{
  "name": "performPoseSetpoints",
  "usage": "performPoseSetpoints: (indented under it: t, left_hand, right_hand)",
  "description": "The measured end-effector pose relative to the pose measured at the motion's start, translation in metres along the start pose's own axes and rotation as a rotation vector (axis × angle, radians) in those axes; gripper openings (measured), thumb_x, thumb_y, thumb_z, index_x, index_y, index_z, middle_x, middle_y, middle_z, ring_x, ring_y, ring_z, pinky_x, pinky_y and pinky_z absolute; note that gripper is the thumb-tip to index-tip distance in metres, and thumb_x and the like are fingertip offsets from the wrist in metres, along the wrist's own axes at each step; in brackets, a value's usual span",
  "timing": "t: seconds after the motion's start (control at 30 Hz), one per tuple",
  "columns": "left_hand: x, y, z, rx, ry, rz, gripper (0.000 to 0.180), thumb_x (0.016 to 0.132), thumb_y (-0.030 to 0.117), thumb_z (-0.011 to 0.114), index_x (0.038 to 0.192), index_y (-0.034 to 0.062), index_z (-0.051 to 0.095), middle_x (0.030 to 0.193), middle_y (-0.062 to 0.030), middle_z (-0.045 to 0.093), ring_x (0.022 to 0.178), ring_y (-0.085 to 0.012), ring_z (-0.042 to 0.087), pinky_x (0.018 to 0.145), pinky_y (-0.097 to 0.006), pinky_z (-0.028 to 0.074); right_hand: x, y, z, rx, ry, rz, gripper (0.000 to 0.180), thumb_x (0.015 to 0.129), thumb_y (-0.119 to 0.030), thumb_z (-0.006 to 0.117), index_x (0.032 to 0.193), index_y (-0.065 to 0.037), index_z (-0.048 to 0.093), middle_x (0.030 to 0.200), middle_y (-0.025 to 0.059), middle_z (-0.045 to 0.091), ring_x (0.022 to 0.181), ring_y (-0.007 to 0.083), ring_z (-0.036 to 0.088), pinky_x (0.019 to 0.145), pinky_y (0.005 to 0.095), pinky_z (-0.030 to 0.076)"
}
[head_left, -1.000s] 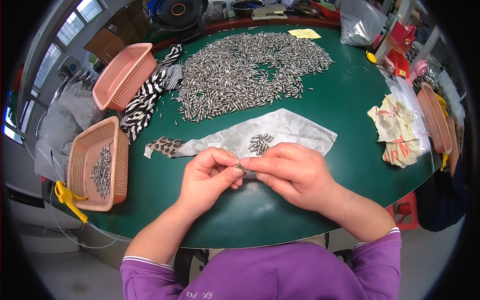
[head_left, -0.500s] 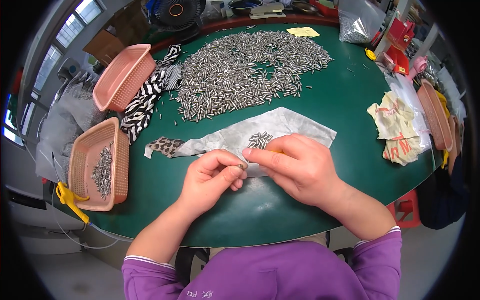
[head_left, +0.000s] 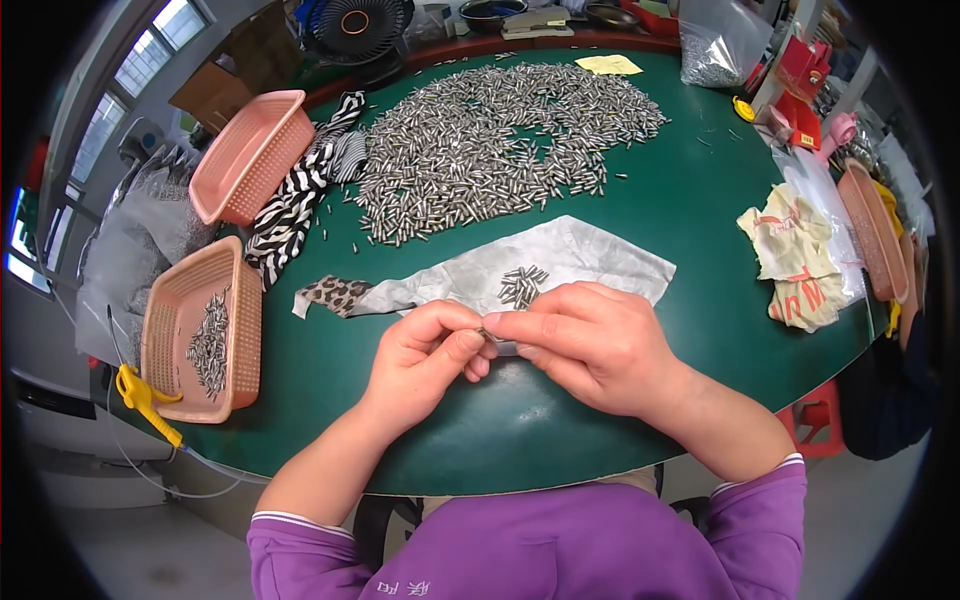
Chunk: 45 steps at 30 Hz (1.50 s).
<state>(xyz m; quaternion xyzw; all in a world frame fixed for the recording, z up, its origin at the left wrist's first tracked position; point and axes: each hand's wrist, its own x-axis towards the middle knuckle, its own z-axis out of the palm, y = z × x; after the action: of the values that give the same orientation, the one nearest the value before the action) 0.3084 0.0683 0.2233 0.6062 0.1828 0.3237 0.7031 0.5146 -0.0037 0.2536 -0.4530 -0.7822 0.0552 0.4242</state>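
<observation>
My left hand (head_left: pixel 420 355) is closed, a small metal pin (head_left: pixel 485 335) pinched between thumb and fingertips above the table's near side. Against that pin comes the index fingertip of my right hand (head_left: pixel 600 345). Its other fingers are curled, and what they hold, if anything, is hidden. Just beyond both hands, a little heap of silvery metal pins (head_left: pixel 521 287) lies on a grey cloth (head_left: pixel 585 250). A far larger pile of similar pins (head_left: pixel 450 165) spreads across the back of the green table (head_left: pixel 700 240).
To the left stand two pink plastic baskets; the nearer basket (head_left: pixel 250 340) contains loose pins. A yellow air gun (head_left: pixel 145 400) hangs beside it. Zebra-striped cloth (head_left: pixel 285 215) lies by the farther basket (head_left: pixel 215 185). Cream rags (head_left: pixel 790 250) are at right, a black fan (head_left: pixel 355 30) behind.
My right hand has shifted slightly left, its index fingertip now meeting the pin in my left hand. The left hand stays nearly in place.
</observation>
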Motion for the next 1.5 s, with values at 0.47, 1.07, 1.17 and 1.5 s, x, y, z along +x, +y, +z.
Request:
performPoseSetpoints:
  t: [0.47, 1.07, 1.17, 1.5]
  left_hand:
    - [-0.0003, 0.0061, 0.0012, 0.036, 0.002, -0.055, 0.011, 0.097, 0.011, 0.052, 0.098, 0.003, 0.059, 0.083, -0.0023, 0.06, 0.069, -0.0061, 0.054, 0.063, -0.021, 0.047]
    - [0.0, 0.0052, 0.0009, 0.063, 0.012, -0.077, 0.01, 0.097, 0.013, 0.053, 0.097, 0.0041, 0.059, 0.083, -0.0022, 0.061, 0.07, -0.0062, 0.055, 0.064, -0.021, 0.047]
    - [-0.0018, 0.0077, 0.0019, 0.02, -0.085, -0.156, 0.013, 0.098, 0.014, 0.052, 0.097, 0.0034, 0.059, 0.084, -0.0023, 0.061, 0.071, -0.0061, 0.055, 0.064, -0.021, 0.047]
    - [0.0021, -0.0013, -0.0028, -0.055, -0.067, 0.012, 0.013, 0.098, 0.013, 0.051, 0.1, 0.0019, 0.058, 0.089, -0.0055, 0.061, 0.072, -0.0083, 0.056, 0.066, -0.023, 0.049]
  right_hand:
    - [0.0005, -0.0018, -0.0037, -0.249, 0.003, -0.069, 0.041, 0.068, -0.008, 0.07, 0.108, -0.018, 0.07, 0.082, 0.0005, 0.061, 0.069, 0.0178, 0.06, 0.057, 0.0307, 0.048]
    - [-0.0006, -0.0039, -0.0015, -0.16, -0.005, -0.025, 0.038, 0.071, -0.006, 0.071, 0.108, -0.017, 0.07, 0.082, 0.0019, 0.062, 0.07, 0.0196, 0.061, 0.058, 0.031, 0.049]
    - [0.0013, -0.0021, -0.0022, -0.252, 0.026, -0.046, 0.04, 0.07, -0.005, 0.07, 0.109, -0.017, 0.069, 0.083, 0.0014, 0.061, 0.07, 0.0196, 0.061, 0.059, 0.0309, 0.048]
    - [-0.001, -0.0013, -0.0004, 0.006, -0.002, 0.0, 0.037, 0.072, -0.003, 0.069, 0.108, -0.013, 0.069, 0.08, 0.0042, 0.064, 0.069, 0.0198, 0.063, 0.059, 0.0309, 0.051]
